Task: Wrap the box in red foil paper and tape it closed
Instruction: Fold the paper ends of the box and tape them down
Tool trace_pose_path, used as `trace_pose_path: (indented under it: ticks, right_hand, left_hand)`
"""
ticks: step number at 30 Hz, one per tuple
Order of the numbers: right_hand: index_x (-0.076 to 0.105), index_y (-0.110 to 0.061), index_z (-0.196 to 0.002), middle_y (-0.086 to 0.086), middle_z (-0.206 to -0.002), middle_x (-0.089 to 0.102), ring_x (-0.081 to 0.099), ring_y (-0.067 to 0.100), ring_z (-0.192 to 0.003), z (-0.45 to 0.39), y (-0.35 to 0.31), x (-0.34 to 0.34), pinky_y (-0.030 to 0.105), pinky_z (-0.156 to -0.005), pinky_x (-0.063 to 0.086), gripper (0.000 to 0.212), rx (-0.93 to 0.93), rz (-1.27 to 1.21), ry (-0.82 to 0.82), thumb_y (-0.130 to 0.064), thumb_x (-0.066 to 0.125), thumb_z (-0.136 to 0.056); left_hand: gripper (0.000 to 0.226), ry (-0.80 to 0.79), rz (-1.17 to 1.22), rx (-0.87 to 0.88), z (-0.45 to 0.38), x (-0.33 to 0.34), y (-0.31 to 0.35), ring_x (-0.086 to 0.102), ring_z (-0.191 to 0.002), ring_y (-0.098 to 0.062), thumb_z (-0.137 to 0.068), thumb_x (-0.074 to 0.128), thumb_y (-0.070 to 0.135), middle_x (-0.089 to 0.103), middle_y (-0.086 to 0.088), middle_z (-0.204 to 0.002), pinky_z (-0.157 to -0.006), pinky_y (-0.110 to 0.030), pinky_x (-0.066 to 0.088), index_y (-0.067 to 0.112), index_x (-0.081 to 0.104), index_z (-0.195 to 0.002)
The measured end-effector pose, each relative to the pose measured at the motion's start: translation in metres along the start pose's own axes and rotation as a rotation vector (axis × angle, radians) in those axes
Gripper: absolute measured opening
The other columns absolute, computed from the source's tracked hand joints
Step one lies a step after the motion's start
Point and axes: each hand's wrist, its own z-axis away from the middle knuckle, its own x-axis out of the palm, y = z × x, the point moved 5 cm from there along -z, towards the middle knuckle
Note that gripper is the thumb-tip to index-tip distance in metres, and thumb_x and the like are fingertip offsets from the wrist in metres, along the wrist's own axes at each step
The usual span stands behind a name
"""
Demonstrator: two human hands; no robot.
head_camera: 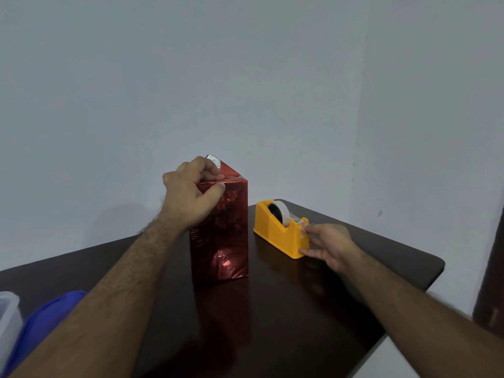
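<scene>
At the centre of the dark table point(272, 323) stands the box point(221, 236), upright on its short end and already covered in red foil paper point(231, 203) on every side I can see. The lower fold at its near face looks creased down flat, so I judge the body wrap and the bottom end done. The top is the open business: a triangular flap point(230, 170) of foil rises at the box's twelve o'clock edge, its silver underside showing at the tip, not yet laid down.

My left hand point(191, 192) sits on the upper left corner of the box, fingers curled over the top edge and pinching the folded foil against it, holding the fold in place. At about three o'clock from the box, just beside it but apart, is the yellow tape dispenser point(278, 230) with its white roll point(281, 212). My right hand point(327, 246) is at the dispenser's cutter end, lower fingers resting against the yellow base. Thumb and forefinger are closed at the blade, on what looks like the loose end of the tape; the strip is too thin and clear for me to be sure.

What remains, as I read it: draw off a strip, fold the top flap down and tape it shut. Whether other seams already carry tape I cannot tell. At seven o'clock, near the table's edge, sit a blue lid point(46, 323) and a clear container point(8, 312).
</scene>
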Motion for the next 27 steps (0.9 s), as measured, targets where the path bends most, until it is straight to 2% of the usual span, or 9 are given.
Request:
trace_pose_path:
  ticks: [3, 7, 12, 15, 18, 20, 23, 25, 27]
  right_hand:
    - [0.066, -0.002, -0.122, 0.006, -0.13, 0.065, 0.066, 0.028, -0.119, -0.001, 0.003, -0.005, 0.051, -0.069, 0.066, 0.04, -0.047, 0.017, 0.048, -0.012, 0.084, -0.088]
    - [0.07, -0.008, -0.123, 0.005, -0.127, 0.068, 0.065, 0.019, -0.114, -0.003, 0.006, -0.007, 0.047, -0.079, 0.066, 0.04, -0.07, 0.081, 0.085, -0.021, 0.085, -0.088]
    - [0.07, -0.007, -0.122, 0.007, -0.123, 0.068, 0.065, 0.023, -0.113, -0.004, 0.01, -0.006, 0.04, -0.073, 0.065, 0.038, -0.059, 0.068, 0.107, -0.022, 0.084, -0.09]
    - [0.071, -0.005, -0.119, 0.01, -0.123, 0.068, 0.066, 0.025, -0.114, -0.005, 0.012, -0.007, 0.039, -0.073, 0.065, 0.035, -0.031, 0.089, 0.131, -0.017, 0.084, -0.089]
    - [0.071, 0.007, -0.113, 0.025, -0.117, 0.067, 0.07, 0.025, -0.1, -0.006, 0.016, -0.013, 0.048, -0.087, 0.065, 0.032, -0.033, 0.147, 0.214, 0.002, 0.082, -0.083]
    - [0.07, 0.002, -0.119, 0.016, -0.115, 0.068, 0.069, 0.026, -0.101, -0.002, 0.016, -0.014, 0.046, -0.09, 0.064, 0.039, -0.044, 0.126, 0.207, -0.003, 0.085, -0.083]
    - [0.074, -0.004, -0.114, 0.006, -0.108, 0.072, 0.067, 0.017, -0.097, 0.012, 0.006, -0.009, 0.033, -0.077, 0.058, 0.031, -0.159, 0.094, 0.198, -0.013, 0.085, -0.087]
    - [0.078, -0.004, -0.102, 0.01, -0.102, 0.077, 0.069, 0.018, -0.093, 0.023, -0.009, -0.001, 0.027, -0.07, 0.051, 0.016, -0.295, 0.101, 0.18, -0.013, 0.081, -0.09]
    - [0.079, -0.003, -0.099, 0.012, -0.103, 0.079, 0.074, 0.02, -0.093, 0.035, -0.03, 0.013, 0.025, -0.066, 0.053, 0.012, -0.377, 0.086, 0.106, -0.013, 0.078, -0.092]
  left_hand:
    - [0.023, 0.007, -0.016, 0.022, 0.0, 0.0, 0.001, 0.069, -0.114, -0.012, -0.078, 0.068, 0.038, 0.072, 0.037, -0.103, -0.109, -0.062, 0.044, 0.036, 0.063, -0.101]
    - [0.025, 0.01, -0.015, 0.001, 0.0, 0.0, -0.001, 0.07, -0.11, -0.007, -0.076, 0.068, 0.04, 0.073, 0.033, -0.1, -0.111, -0.06, 0.044, 0.035, 0.064, -0.1]
    - [0.023, 0.016, -0.027, -0.003, -0.001, 0.001, -0.003, 0.069, -0.111, -0.006, -0.077, 0.069, 0.039, 0.076, 0.024, -0.093, -0.114, -0.06, 0.04, 0.037, 0.063, -0.099]
    - [0.021, 0.003, -0.029, -0.008, -0.001, 0.002, -0.004, 0.07, -0.113, -0.009, -0.078, 0.07, 0.036, 0.077, 0.022, -0.094, -0.12, -0.058, 0.031, 0.038, 0.062, -0.098]
    - [0.02, 0.005, -0.027, -0.007, 0.0, 0.002, -0.001, 0.068, -0.114, -0.009, -0.079, 0.07, 0.033, 0.077, 0.021, -0.094, -0.122, -0.045, 0.024, 0.038, 0.061, -0.096]
    - [0.02, 0.014, -0.022, -0.003, 0.001, 0.001, 0.002, 0.067, -0.115, -0.009, -0.079, 0.07, 0.031, 0.077, 0.02, -0.094, -0.119, -0.041, 0.023, 0.036, 0.062, -0.096]
    - [0.02, 0.012, -0.019, -0.001, 0.001, 0.001, 0.003, 0.067, -0.115, -0.009, -0.078, 0.069, 0.032, 0.077, 0.02, -0.094, -0.122, -0.048, 0.025, 0.035, 0.063, -0.097]
    - [0.02, 0.008, -0.024, -0.003, 0.001, 0.001, 0.003, 0.066, -0.115, -0.009, -0.078, 0.069, 0.033, 0.077, 0.019, -0.094, -0.121, -0.051, 0.027, 0.036, 0.062, -0.096]
    - [0.02, 0.009, -0.02, -0.001, 0.0, 0.0, 0.002, 0.066, -0.113, -0.008, -0.078, 0.069, 0.034, 0.077, 0.019, -0.093, -0.119, -0.056, 0.031, 0.036, 0.062, -0.096]
